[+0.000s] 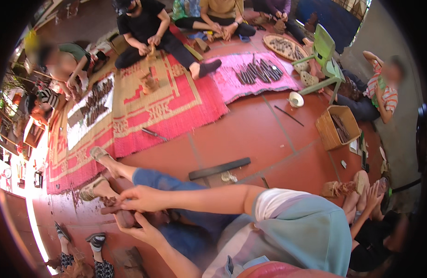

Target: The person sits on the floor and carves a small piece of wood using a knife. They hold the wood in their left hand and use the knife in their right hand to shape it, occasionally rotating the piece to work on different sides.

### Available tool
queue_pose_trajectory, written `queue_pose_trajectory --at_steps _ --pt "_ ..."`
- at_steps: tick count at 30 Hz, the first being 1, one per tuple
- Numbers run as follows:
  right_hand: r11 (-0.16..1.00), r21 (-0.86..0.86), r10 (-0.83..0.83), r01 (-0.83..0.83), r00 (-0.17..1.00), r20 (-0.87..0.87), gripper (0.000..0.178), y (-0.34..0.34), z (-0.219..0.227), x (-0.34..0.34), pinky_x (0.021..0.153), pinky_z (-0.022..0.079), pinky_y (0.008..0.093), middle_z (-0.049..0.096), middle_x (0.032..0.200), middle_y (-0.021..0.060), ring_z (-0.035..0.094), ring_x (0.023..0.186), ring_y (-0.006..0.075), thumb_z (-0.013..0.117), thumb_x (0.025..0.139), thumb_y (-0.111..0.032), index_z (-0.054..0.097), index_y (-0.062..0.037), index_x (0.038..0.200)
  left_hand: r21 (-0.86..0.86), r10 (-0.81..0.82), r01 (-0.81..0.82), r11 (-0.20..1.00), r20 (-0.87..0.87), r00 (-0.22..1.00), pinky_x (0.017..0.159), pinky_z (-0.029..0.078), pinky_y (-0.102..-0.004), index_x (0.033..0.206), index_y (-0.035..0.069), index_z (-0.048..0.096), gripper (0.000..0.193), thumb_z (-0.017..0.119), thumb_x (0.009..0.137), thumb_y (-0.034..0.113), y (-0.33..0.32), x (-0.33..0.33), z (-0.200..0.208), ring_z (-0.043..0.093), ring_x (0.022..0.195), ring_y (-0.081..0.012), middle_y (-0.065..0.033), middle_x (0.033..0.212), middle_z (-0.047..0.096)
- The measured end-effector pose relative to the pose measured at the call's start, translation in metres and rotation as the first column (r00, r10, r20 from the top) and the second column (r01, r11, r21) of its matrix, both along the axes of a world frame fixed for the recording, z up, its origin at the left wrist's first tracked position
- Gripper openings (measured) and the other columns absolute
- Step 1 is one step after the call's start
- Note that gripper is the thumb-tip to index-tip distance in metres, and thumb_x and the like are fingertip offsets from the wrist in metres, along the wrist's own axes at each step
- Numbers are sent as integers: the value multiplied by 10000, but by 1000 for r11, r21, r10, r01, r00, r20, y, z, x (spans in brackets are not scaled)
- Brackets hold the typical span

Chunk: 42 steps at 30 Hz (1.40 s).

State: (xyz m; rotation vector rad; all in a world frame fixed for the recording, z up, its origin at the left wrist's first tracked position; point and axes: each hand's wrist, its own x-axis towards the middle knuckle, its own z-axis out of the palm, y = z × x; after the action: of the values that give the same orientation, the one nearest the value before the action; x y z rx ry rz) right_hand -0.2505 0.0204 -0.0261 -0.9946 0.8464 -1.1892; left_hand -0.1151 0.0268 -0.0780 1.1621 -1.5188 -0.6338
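Red-brown tiled floor (pixel 250 134) spreads under a ring of seated people, with a woven red and tan mat (pixel 162 106) and a pink mat (pixel 250 74) laid over it; rows of dark carved pieces (pixel 257 70) lie on the pink one, and a cardboard box (pixel 336 126) stands near a green stool (pixel 325 55). Close to the wearer, a dark flat slat (pixel 219 168) rests on the tiles.

Both hands meet low on the left of the view, near the sandalled feet (pixel 95 171). Between them sits a reddish-brown lump (pixel 123 214), rough and matte like wood or clay; its exact material is hard to tell. Its long axis runs roughly left to right across the view. Left hand (pixel 144 230) cups it from below, fingers curled under and gripping it. Right hand (pixel 141 198) lies over the top, fingers stretched along the lump and pressing on it rather than clenched. Whether a small tool sits under the right fingers cannot be told
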Motion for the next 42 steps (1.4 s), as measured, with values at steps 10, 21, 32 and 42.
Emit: queue_pose_trajectory --at_steps 10,21,32,42 --pt "999 40 -17 10 984 176 151 -9 -12 4 428 299 187 527 636 -37 395 492 26 585 876 -153 618 -40 970 195 -92 34 980 296 951 983 370 -358 1292 -53 315 729 726 701 70 -8 22 9 469 1148 -292 -214 1288 400" --pt "995 12 -103 103 989 110 203 -1 -27 19 424 307 189 510 643 -38 394 502 21 567 895 -200 611 -53 1028 357 -314 388 850 -249 916 983 361 -311 1320 -35 294 678 663 751 -30 -6 28 2 472 1118 -203 -137 1261 425" --pt "973 -56 -207 224 955 214 173 8 -29 51 555 384 171 555 793 -41 472 678 17 537 912 -159 573 -38 1030 424 -530 582 694 -246 812 879 443 -288 1263 0 379 595 683 751 -2 -16 54 25 517 1032 -174 -91 1152 474" --pt "991 45 -136 129 903 408 200 21 -27 50 460 290 176 473 690 -61 372 538 1 518 922 -111 557 -36 1103 491 -483 644 586 -426 765 897 457 -310 1343 57 238 838 723 665 -32 -23 59 34 488 1105 -164 -65 1173 478"
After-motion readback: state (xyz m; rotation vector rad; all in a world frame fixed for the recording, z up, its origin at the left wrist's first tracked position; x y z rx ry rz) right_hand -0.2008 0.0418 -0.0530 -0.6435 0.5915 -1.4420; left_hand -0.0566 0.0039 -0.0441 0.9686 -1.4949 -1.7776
